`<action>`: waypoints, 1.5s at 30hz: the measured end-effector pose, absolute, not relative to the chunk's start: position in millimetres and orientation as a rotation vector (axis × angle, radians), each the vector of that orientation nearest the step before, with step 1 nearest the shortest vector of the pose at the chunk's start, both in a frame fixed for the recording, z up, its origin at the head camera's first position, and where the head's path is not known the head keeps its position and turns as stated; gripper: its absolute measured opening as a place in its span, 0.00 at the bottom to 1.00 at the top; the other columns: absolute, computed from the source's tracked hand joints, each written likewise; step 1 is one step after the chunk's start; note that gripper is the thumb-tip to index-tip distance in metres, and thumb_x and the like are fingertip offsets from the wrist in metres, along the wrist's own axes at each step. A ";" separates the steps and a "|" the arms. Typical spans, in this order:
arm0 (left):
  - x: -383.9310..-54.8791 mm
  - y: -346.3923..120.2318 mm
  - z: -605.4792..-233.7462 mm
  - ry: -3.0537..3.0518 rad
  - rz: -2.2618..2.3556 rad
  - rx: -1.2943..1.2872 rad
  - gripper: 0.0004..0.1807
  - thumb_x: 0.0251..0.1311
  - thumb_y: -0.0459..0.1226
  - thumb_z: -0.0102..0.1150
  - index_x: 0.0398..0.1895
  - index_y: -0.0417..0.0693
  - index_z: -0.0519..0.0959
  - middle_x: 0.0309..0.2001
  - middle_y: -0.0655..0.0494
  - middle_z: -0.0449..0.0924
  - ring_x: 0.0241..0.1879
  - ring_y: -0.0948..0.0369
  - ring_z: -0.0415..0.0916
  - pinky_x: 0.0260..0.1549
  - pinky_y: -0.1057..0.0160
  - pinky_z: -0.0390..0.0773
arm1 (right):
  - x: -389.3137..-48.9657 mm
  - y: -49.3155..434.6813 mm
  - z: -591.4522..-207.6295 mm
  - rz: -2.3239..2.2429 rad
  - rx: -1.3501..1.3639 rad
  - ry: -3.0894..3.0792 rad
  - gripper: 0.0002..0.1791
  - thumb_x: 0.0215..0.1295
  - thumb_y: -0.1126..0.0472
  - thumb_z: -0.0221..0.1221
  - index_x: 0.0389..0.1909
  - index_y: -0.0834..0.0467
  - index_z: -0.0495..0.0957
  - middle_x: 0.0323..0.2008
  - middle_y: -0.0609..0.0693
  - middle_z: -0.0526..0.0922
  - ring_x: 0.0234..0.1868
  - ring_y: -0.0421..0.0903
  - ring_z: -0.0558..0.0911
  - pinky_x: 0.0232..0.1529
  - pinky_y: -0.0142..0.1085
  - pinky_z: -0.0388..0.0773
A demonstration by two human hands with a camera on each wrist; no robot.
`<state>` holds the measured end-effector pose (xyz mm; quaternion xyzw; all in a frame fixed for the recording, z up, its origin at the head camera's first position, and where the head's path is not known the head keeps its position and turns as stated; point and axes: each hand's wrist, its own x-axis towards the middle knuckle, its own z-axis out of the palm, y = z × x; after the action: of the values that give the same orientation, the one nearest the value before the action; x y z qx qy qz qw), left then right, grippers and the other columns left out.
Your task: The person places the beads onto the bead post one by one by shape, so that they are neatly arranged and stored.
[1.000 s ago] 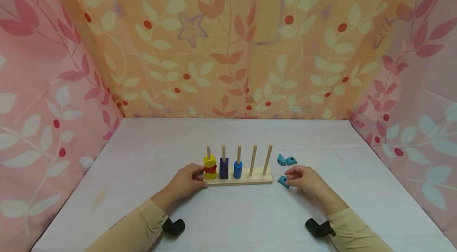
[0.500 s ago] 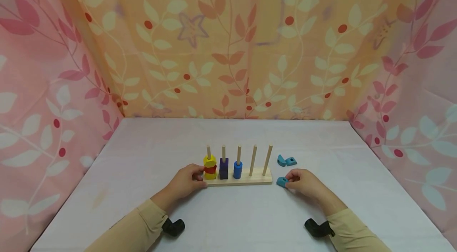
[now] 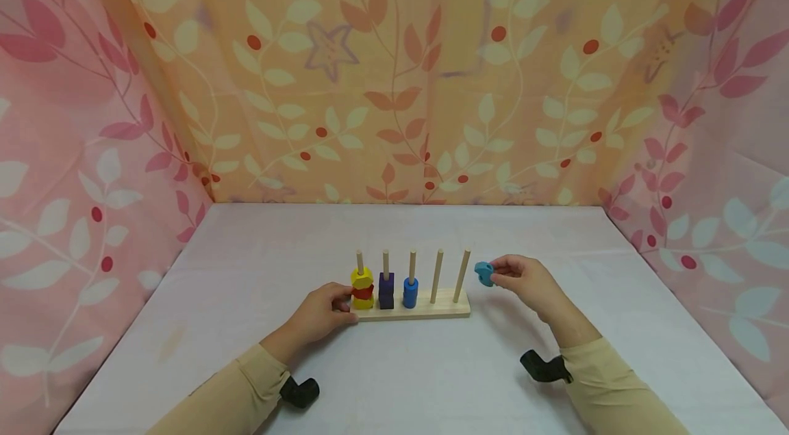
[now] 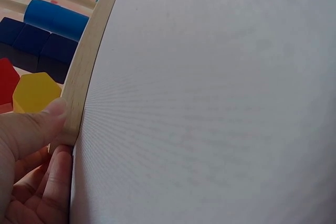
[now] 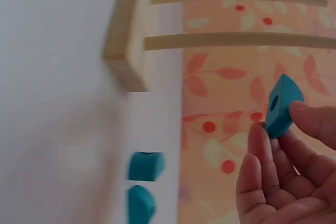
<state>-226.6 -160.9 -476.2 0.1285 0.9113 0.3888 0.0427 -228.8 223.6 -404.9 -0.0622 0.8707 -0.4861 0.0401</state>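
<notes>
My left hand (image 3: pixel 320 312) grips the left end of a wooden peg stacker (image 3: pixel 425 312), thumb on its base in the left wrist view. Its first peg carries yellow (image 3: pixel 361 277) and red (image 3: pixel 364 292) blocks, the second dark blue square blocks (image 3: pixel 386 291), the third a blue cylinder (image 3: pixel 410 293). The two right pegs (image 3: pixel 461 276) are bare. Between thumb and fingertips, my right hand (image 3: pixel 525 281) pinches a teal half-round block (image 5: pixel 283 106) with a hole, raised just right of the last peg.
Two more teal blocks (image 5: pixel 146 166) lie on the table beyond the stacker's right end, mostly hidden behind the held block and right hand in the head view. A white cloth covers the table (image 3: pixel 277 243); a floral curtain (image 3: pixel 394 113) stands behind it.
My right hand has taken hold of the nearest teal block and lifted it up and away from the table. The left hand and the stacker have stayed in place.
</notes>
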 end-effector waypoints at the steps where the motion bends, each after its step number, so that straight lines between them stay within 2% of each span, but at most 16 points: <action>1: -226.4 -161.0 -476.1 2.789 1.191 0.400 0.27 0.44 0.39 0.70 0.51 0.43 0.76 0.37 0.60 0.74 0.33 0.66 0.71 0.33 0.66 0.72 | -229.9 222.3 -399.6 -1.491 -0.200 2.692 0.16 0.60 0.60 0.59 0.47 0.64 0.75 0.40 0.55 0.80 0.41 0.50 0.78 0.43 0.40 0.75; 4: -226.0 -161.2 -476.0 2.791 1.194 0.402 0.27 0.44 0.39 0.70 0.51 0.43 0.76 0.38 0.60 0.74 0.33 0.66 0.71 0.33 0.66 0.72 | -232.4 217.7 -384.0 -1.498 -0.248 2.765 0.17 0.61 0.59 0.59 0.48 0.63 0.75 0.41 0.56 0.80 0.42 0.52 0.78 0.43 0.38 0.75; 15: -225.2 -160.3 -475.5 2.794 1.179 0.372 0.27 0.44 0.39 0.70 0.51 0.43 0.76 0.37 0.60 0.74 0.32 0.66 0.70 0.32 0.66 0.72 | -236.6 192.1 -340.4 -1.604 -0.472 2.800 0.16 0.60 0.60 0.59 0.47 0.62 0.74 0.40 0.56 0.80 0.40 0.47 0.80 0.40 0.27 0.74; 24: -224.4 -160.0 -473.3 2.794 1.197 0.362 0.26 0.44 0.38 0.70 0.50 0.44 0.77 0.38 0.60 0.75 0.32 0.66 0.71 0.32 0.66 0.72 | -234.3 168.6 -334.2 -1.522 -0.631 2.723 0.13 0.59 0.61 0.60 0.45 0.60 0.77 0.38 0.52 0.81 0.38 0.46 0.80 0.41 0.35 0.75; 30: -224.6 -160.1 -473.3 2.783 1.204 0.368 0.26 0.44 0.38 0.70 0.50 0.45 0.77 0.38 0.60 0.74 0.32 0.65 0.70 0.33 0.66 0.72 | -235.0 162.9 -339.6 -1.523 -0.635 2.639 0.13 0.60 0.60 0.60 0.45 0.59 0.77 0.38 0.52 0.81 0.41 0.52 0.80 0.44 0.38 0.75; 39: -226.5 -159.9 -473.6 2.780 1.177 0.387 0.25 0.46 0.39 0.69 0.50 0.45 0.77 0.38 0.61 0.73 0.33 0.65 0.69 0.33 0.66 0.71 | -236.5 161.4 -344.7 -1.547 -0.626 2.563 0.13 0.60 0.61 0.60 0.45 0.61 0.77 0.38 0.53 0.81 0.39 0.46 0.79 0.45 0.38 0.75; 45: -227.4 -160.1 -473.8 2.793 1.147 0.375 0.26 0.46 0.39 0.69 0.51 0.45 0.77 0.38 0.62 0.73 0.33 0.66 0.69 0.33 0.65 0.71 | -237.5 161.2 -347.5 -1.527 -0.628 2.558 0.13 0.59 0.61 0.60 0.44 0.60 0.77 0.37 0.53 0.80 0.39 0.49 0.78 0.44 0.38 0.75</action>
<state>-227.4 -160.1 -473.8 0.1231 0.9169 0.3765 0.0496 -237.5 161.2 -347.5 -0.2061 0.8393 -0.5008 0.0485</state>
